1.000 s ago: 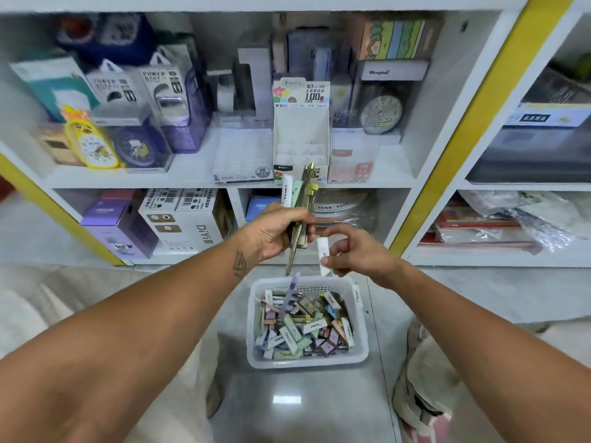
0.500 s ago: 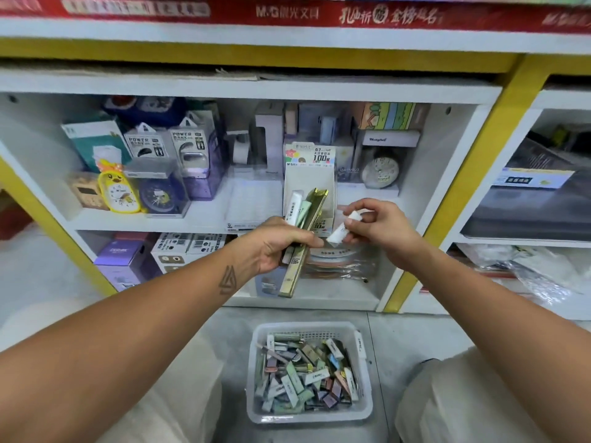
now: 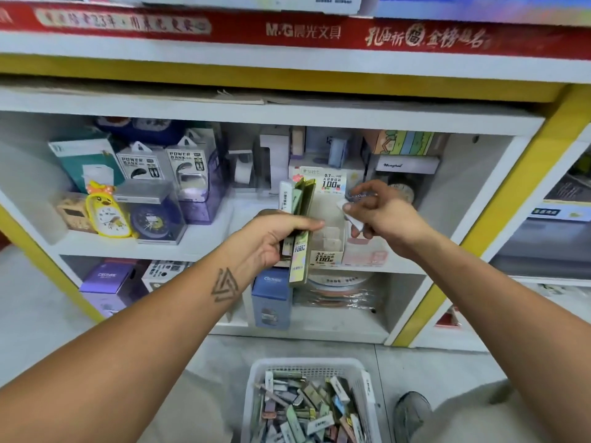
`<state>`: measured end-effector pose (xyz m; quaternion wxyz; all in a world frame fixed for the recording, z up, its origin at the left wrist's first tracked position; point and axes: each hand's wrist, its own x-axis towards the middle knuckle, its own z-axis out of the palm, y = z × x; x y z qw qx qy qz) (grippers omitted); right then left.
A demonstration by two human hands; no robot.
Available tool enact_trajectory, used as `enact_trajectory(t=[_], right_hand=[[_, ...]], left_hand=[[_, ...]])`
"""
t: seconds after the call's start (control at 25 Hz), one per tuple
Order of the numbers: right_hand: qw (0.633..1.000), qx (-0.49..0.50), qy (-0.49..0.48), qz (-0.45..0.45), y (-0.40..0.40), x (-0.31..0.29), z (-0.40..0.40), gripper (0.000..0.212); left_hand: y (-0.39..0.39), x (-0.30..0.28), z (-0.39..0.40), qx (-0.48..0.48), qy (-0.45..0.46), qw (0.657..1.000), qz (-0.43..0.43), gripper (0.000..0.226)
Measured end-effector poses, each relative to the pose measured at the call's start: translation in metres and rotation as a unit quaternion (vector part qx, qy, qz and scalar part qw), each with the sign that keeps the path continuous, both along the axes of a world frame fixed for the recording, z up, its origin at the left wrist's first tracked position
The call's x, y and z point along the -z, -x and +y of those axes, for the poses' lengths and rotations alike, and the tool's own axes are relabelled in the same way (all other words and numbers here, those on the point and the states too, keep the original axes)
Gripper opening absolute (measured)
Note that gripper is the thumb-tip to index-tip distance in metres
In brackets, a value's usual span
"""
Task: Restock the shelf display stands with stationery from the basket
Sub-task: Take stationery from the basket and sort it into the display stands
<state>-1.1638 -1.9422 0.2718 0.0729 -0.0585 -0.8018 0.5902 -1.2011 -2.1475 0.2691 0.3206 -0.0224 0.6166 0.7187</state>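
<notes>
Several lead boxes (image 3: 295, 231) fill left grip (image 3: 275, 239).

Head view, single camera: sitting on my head, facing forward and down, close over my outstretched left hand (image 3: 281, 238) and right hand (image 3: 380, 212); shelf (image 3: 224, 241) lying beyond my fingertips, basket (image 3: 256, 378) sitting nearer me, below them.

Two hands work at the shelf: the left hand (image 3: 275, 235) grips a bundle of about four slim lead-refill packs (image 3: 297, 225), the right hand (image 3: 380, 212) pinches one white pack (image 3: 353, 215). Beyond them, one display stand (image 3: 329, 219); below, one basket (image 3: 256, 388), packs too many to count.
</notes>
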Motion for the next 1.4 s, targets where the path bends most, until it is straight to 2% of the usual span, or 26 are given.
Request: enact_trajectory(t=[0.28, 0.52, 0.68, 0.8, 0.96, 1.4], right_hand=[[0.997, 0.029, -0.065, 0.006, 0.024, -0.003, -0.008, 0.017], [0.999, -0.024, -0.038, 0.009, 0.045, -0.004, -0.043, 0.021], [0.983, -0.051, -0.171, 0.043, 0.059, 0.004, -0.067, 0.030], [0.983, -0.039, -0.175, 0.050, 0.070, 0.009, -0.083, 0.035], [0.979, -0.061, -0.184, 0.064, 0.078, 0.025, -0.106, 0.022], [0.950, -0.121, -0.277, 0.079, 0.092, 0.054, -0.157, 0.015]], left_hand=[[0.027, -0.007, -0.026, -0.065, 0.049, 0.997, 0.017, 0.024], [0.033, -0.013, -0.062, -0.137, 0.075, 0.987, 0.026, 0.034], [0.036, -0.009, -0.081, -0.163, 0.099, 0.981, 0.022, 0.043], [0.044, -0.003, -0.096, -0.172, 0.112, 0.979, 0.015, 0.045], [0.049, 0.004, -0.119, -0.177, 0.130, 0.976, 0.002, 0.051], [0.055, 0.014, -0.152, -0.182, 0.128, 0.975, -0.014, 0.054]])
